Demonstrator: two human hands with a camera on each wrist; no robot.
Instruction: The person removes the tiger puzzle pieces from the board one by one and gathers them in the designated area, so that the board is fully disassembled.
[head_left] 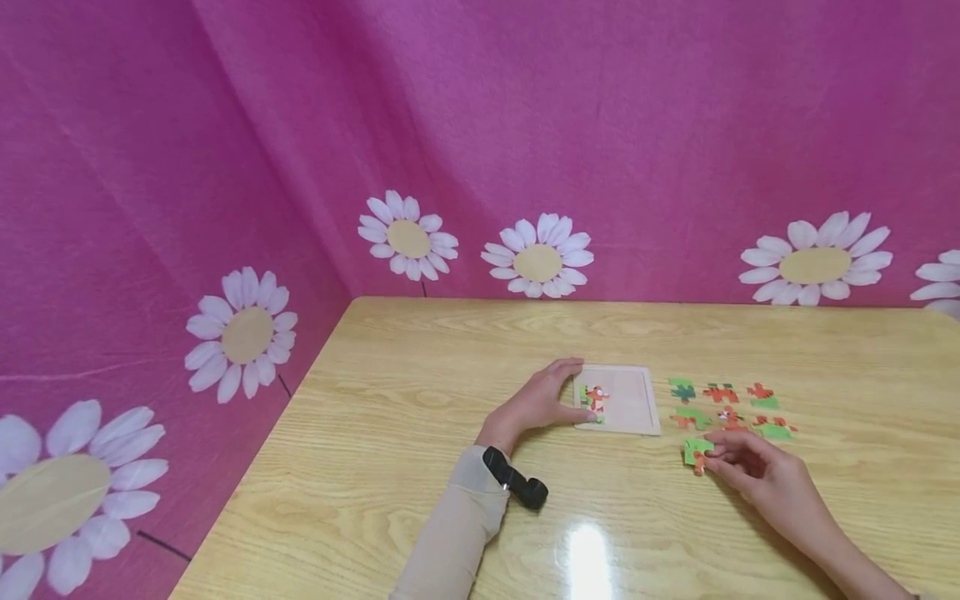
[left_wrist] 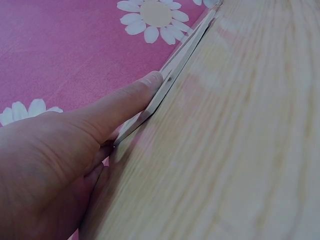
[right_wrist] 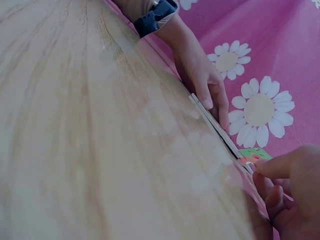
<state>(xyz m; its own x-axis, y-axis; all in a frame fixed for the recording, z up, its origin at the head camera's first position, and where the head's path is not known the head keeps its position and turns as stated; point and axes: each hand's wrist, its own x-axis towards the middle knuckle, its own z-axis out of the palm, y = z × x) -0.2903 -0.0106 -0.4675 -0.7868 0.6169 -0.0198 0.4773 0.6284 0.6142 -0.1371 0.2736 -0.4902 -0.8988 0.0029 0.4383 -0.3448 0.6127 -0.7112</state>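
A pale wooden puzzle tray (head_left: 622, 400) lies on the table, a few joined pieces (head_left: 597, 398) along its left side. My left hand (head_left: 536, 404) holds the tray by its left side, thumb at the near edge and fingers at the far corner. In the left wrist view the thumb (left_wrist: 145, 87) lies on the tray's rim (left_wrist: 165, 85). Right of the tray, my right hand (head_left: 765, 475) pinches a green and orange puzzle piece (head_left: 697, 452) between thumb and fingers. That puzzle piece (right_wrist: 256, 154) also shows in the right wrist view, partly hidden by fingertips.
Several loose puzzle pieces (head_left: 731, 417) lie in two rows right of the tray, just beyond my right hand. The wooden table (head_left: 420, 375) ends against a pink curtain (head_left: 637, 125) with daisies. A black strap (head_left: 517, 479) is around my left sleeve.
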